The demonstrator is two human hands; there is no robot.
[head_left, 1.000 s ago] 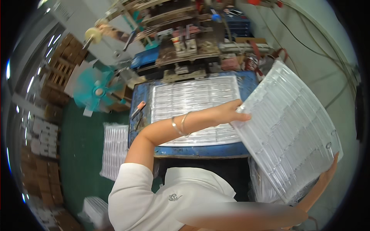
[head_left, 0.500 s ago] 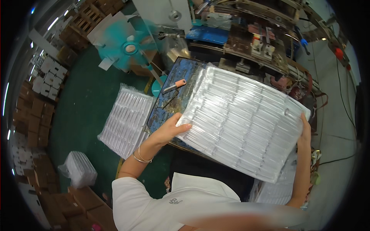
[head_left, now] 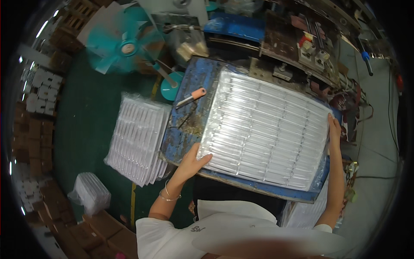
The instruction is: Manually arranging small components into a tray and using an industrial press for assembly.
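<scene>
Across the blue table (head_left: 200,73) lies a clear ribbed tray (head_left: 267,134), left hand (head_left: 189,164) gripping its near-left corner, right hand (head_left: 334,131) at its right edge, grip unclear to me.

Both hands (head_left: 188,164) (head_left: 334,129) sit wide apart, forearms (head_left: 335,181) stretched forward

The clear silvery rectangular plastic tray (head_left: 267,134) bears parallel stripes. The flat blue worktop (head_left: 195,77) is mottled brown, the round bladed fan (head_left: 128,48) toward ten-thirty teal, the floor (head_left: 82,134) at nine dark green.
</scene>
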